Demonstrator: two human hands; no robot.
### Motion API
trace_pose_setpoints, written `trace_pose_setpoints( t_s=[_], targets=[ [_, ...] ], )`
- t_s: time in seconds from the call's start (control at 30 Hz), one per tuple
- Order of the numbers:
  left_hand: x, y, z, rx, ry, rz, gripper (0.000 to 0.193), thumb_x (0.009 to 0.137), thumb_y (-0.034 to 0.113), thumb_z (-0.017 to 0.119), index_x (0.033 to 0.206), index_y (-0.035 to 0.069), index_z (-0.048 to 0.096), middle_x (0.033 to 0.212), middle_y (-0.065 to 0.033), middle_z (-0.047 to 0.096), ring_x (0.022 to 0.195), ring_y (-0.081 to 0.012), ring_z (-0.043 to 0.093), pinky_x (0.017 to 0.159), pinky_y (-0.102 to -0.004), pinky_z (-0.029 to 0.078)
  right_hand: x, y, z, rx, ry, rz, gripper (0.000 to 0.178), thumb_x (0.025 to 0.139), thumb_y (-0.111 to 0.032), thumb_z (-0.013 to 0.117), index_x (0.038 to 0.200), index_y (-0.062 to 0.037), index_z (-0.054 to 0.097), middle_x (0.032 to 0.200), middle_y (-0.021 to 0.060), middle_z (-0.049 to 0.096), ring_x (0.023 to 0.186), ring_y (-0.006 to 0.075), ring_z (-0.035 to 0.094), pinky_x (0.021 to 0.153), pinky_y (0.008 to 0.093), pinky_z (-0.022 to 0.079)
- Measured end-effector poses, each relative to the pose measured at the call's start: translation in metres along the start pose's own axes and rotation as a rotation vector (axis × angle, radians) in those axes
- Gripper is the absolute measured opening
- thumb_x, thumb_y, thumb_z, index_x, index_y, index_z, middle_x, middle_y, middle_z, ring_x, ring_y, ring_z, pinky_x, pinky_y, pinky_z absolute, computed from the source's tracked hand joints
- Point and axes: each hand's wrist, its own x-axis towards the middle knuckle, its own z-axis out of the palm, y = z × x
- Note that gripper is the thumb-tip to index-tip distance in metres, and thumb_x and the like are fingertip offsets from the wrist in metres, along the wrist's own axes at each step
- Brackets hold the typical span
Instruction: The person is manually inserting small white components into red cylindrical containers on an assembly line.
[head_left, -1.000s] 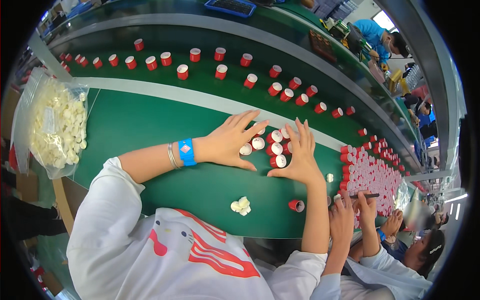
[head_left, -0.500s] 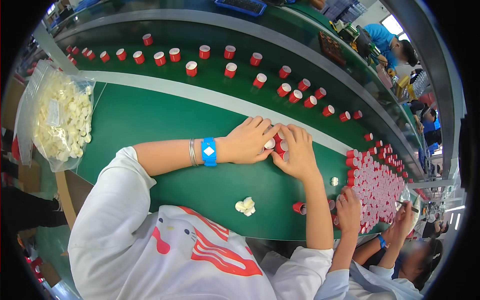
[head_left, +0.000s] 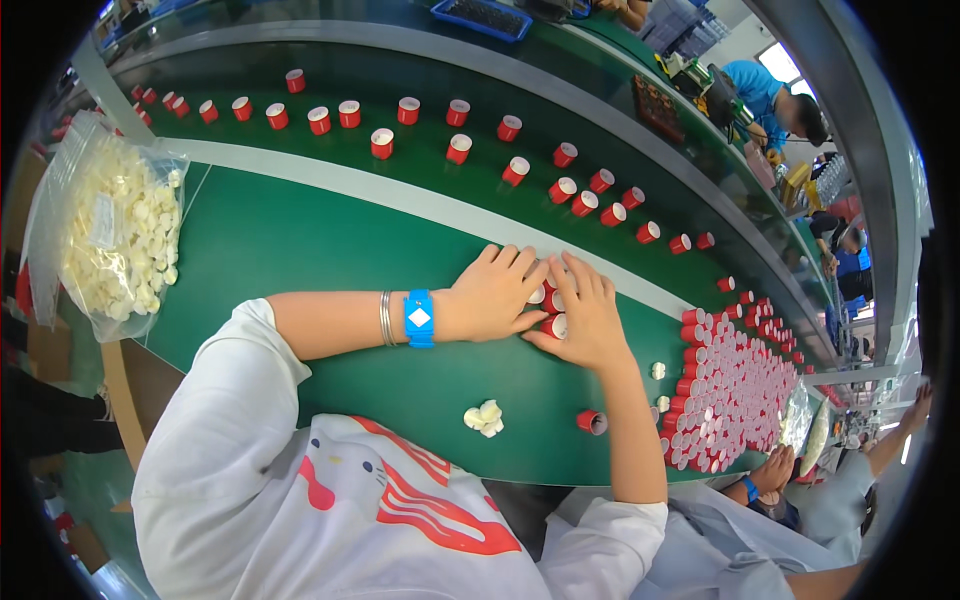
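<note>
My left hand (head_left: pixel 495 292) and my right hand (head_left: pixel 585 318) lie cupped together on the green table (head_left: pixel 300 250), pressed around a small cluster of red caps with white liners (head_left: pixel 548 308). Only a few of those caps show between the fingers. My left wrist carries a blue band (head_left: pixel 419 318) and a thin bracelet. One red cap (head_left: pixel 590 422) lies on its side near my right forearm. A little heap of white liners (head_left: pixel 485 417) sits close to my chest.
A clear bag of white liners (head_left: pixel 115 235) stands at the left. Several red caps (head_left: pixel 455 140) ride the dark conveyor beyond the pale strip. A dense mass of red caps (head_left: pixel 735 385) fills the right end, where another person's hands (head_left: pixel 775 470) work.
My hands have closed in from spread fingers to a tight cup, gathering the loose caps into a compact cluster between them.
</note>
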Motion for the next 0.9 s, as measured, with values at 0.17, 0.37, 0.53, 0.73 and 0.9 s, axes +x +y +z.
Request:
trace_pose_setpoints(
  t_s=[0.17, 0.37, 0.53, 0.73, 0.9],
  targets=[
    [0.000, 0.000, 0.003, 0.084, -0.078, -0.039, 0.053, 0.075, 0.029, 0.064, 0.117, 0.000, 0.048, 0.104, -0.0148, 0.050, 0.091, -0.0283, 0.049, 0.077, -0.0377, 0.042, 0.001, 0.003, 0.011, 0.007, 0.011, 0.004, 0.082, 0.062, -0.034, 0.072, 0.133, -0.0080, 0.041, 0.131, 0.0116, 0.045, 0.108, 0.0296, 0.048, 0.088, 0.0423, 0.037],
    [0.000, -0.002, 0.006, 0.106, -0.003, -0.051, 0.049, 0.077, 0.033, 0.062, 0.111, -0.001, 0.052, 0.097, -0.0138, 0.051, 0.087, -0.0268, 0.051, 0.075, -0.0361, 0.043, 0.009, -0.005, 0.015, 0.008, 0.056, 0.047, 0.074, 0.063, -0.026, 0.067, 0.132, -0.0075, 0.044, 0.116, 0.0077, 0.052, 0.097, 0.0264, 0.050, 0.079, 0.0386, 0.038],
    [-0.003, -0.004, 0.001, 0.109, -0.039, -0.062, 0.047, 0.078, 0.033, 0.062, 0.113, 0.002, 0.052, 0.099, -0.0144, 0.051, 0.086, -0.0272, 0.052, 0.070, -0.0350, 0.047, 0.012, -0.002, 0.022, -0.031, 0.101, 0.045, 0.072, 0.065, -0.026, 0.066, 0.131, -0.0078, 0.045, 0.111, 0.0077, 0.053, 0.094, 0.0261, 0.052, 0.075, 0.0386, 0.039],
    [0.000, -0.009, 0.005, 0.067, -0.020, -0.024, 0.039, 0.076, 0.030, 0.064, 0.106, 0.006, 0.055, 0.099, -0.0145, 0.050, 0.081, -0.0267, 0.053, 0.058, -0.0323, 0.049, 0.015, 0.000, 0.020, -0.074, 0.109, 0.030, 0.067, 0.066, -0.028, 0.065, 0.128, -0.0094, 0.048, 0.107, 0.0067, 0.053, 0.088, 0.0249, 0.053, 0.069, 0.0396, 0.040],
    [0.002, -0.014, 0.006, 0.052, -0.007, -0.001, 0.036, 0.074, 0.029, 0.066, 0.100, 0.006, 0.058, 0.096, -0.0145, 0.050, 0.076, -0.0264, 0.055, 0.054, -0.0326, 0.050, 0.016, -0.002, 0.022, -0.110, 0.129, -0.001, 0.064, 0.066, -0.029, 0.066, 0.126, -0.0107, 0.049, 0.103, 0.0048, 0.052, 0.084, 0.0237, 0.053, 0.066, 0.0405, 0.042]
  ],
)
